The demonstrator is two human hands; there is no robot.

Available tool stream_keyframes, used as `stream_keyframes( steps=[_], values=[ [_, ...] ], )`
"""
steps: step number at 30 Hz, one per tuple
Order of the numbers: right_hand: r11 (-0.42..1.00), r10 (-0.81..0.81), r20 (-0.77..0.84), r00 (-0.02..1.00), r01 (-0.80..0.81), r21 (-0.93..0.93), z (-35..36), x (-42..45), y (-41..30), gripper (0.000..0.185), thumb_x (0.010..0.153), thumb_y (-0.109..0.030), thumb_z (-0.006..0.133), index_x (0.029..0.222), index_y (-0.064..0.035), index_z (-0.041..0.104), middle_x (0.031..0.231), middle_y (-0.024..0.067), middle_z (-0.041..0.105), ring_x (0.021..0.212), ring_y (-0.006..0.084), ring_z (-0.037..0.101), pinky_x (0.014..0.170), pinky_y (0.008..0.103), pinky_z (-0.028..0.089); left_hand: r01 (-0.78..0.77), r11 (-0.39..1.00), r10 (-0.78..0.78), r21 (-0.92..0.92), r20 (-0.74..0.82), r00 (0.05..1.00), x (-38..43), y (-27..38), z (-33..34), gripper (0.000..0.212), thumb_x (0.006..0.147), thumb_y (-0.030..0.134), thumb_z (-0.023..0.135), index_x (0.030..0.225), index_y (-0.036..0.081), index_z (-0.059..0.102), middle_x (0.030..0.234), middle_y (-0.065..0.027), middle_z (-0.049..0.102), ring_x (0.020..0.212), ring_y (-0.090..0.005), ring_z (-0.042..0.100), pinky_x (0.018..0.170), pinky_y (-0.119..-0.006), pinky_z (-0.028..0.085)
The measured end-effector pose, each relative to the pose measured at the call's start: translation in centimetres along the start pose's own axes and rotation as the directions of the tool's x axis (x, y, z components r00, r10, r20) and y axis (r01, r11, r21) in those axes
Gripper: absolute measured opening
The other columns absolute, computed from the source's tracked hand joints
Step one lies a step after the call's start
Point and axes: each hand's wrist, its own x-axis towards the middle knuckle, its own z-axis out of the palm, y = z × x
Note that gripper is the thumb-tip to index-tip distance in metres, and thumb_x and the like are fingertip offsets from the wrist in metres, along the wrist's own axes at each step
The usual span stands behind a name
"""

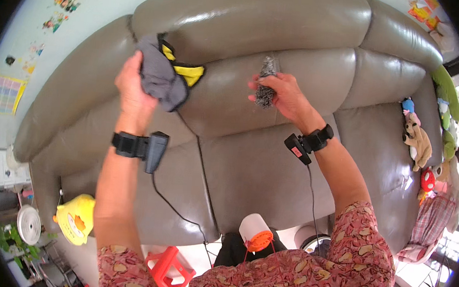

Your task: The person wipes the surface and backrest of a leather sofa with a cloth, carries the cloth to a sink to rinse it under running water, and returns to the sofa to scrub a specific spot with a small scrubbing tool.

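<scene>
My left hand (132, 89) grips a grey cleaning cloth (164, 75) with black edging and a yellow reverse side, raised in front of the sofa's backrest. In my right hand (284, 95) is a grey, shiny, wiry bundle (264, 95), which looks like a steel wool scourer. The thumb lies across its middle, and parts of it stick out above and below the fingers. Both hands are held above a brown leather sofa (267, 171), apart from each other. Whether the cloth touches the backrest I cannot tell.
Several plush toys (417, 144) lie along the sofa's right arm. A yellow plush duck (76, 218) is at the left front. Below me are a red plastic stool (169, 268) and a white and orange container (255, 232) with red cords. Black cables (177, 212) run from my wrist devices.
</scene>
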Motion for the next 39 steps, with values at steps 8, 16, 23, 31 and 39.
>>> stream_keyframes(
  steps=[8, 16, 23, 31, 39],
  values=[
    [0.521, -0.629, -0.129, 0.766, 0.293, -0.802, -0.2, 8.2, -7.1, 0.027, 0.076, -0.017, 0.061, 0.097, -0.0019, 0.053, 0.089, 0.0187, 0.055, 0.083, 0.0256, 0.057, 0.060, 0.0389, 0.050, -0.257, 0.895, 0.202, 0.365, 0.184, 0.962, 11.1, 4.3, 5.9, 0.026, 0.071, 0.005, 0.068, 0.092, -0.005, 0.056, 0.086, -0.0093, 0.061, 0.077, -0.0157, 0.058, 0.071, -0.027, 0.049],
    [-0.449, -0.650, 0.561, 0.513, 0.337, -0.828, -0.4, 13.6, -7.2, 0.031, 0.073, -0.014, 0.061, 0.104, -0.0165, 0.056, 0.098, 0.0052, 0.051, 0.089, 0.0253, 0.054, 0.067, 0.0356, 0.049, -0.495, 0.414, 0.483, 0.764, 0.277, 0.831, 17.1, -1.2, 5.2, 0.024, 0.076, 0.022, 0.061, 0.078, -0.002, 0.059, 0.077, -0.0106, 0.061, 0.070, -0.0220, 0.056, 0.065, -0.031, 0.044],
    [-0.522, -0.681, 0.530, 0.504, 0.173, -0.835, -5.2, 12.5, -5.2, 0.023, 0.071, -0.016, 0.063, 0.091, -0.0090, 0.055, 0.090, 0.0078, 0.050, 0.085, 0.0256, 0.055, 0.068, 0.0359, 0.050, -0.635, -0.595, 0.418, 0.493, 0.864, 0.279, 17.2, -2.6, 5.8, 0.020, 0.074, 0.019, 0.055, 0.063, 0.004, 0.049, 0.068, -0.0105, 0.053, 0.062, -0.0319, 0.055, 0.056, -0.039, 0.046],
    [-0.418, -0.778, 0.511, 0.365, 0.307, -0.855, 0.0, 14.0, -4.5, 0.020, 0.077, -0.020, 0.059, 0.091, -0.0063, 0.054, 0.090, 0.0123, 0.048, 0.086, 0.0263, 0.055, 0.060, 0.0362, 0.052, -0.769, -0.478, 0.419, 0.425, 0.879, 0.226, 18.2, -3.2, 5.5, 0.015, 0.073, 0.012, 0.054, 0.064, 0.003, 0.046, 0.066, -0.0112, 0.049, 0.059, -0.0310, 0.051, 0.053, -0.037, 0.043],
    [-0.223, -0.839, 0.202, 0.505, 0.020, -0.975, -3.9, 11.8, -5.2, 0.014, 0.079, -0.018, 0.057, 0.085, -0.0060, 0.053, 0.086, 0.0130, 0.049, 0.076, 0.0294, 0.058, 0.060, 0.0391, 0.051, -0.778, -0.351, 0.532, 0.522, 0.794, 0.294, 18.8, -3.1, 4.3, 0.013, 0.075, 0.014, 0.052, 0.072, 0.002, 0.051, 0.074, -0.0130, 0.053, 0.064, -0.0330, 0.052, 0.056, -0.037, 0.044]
  ],
)
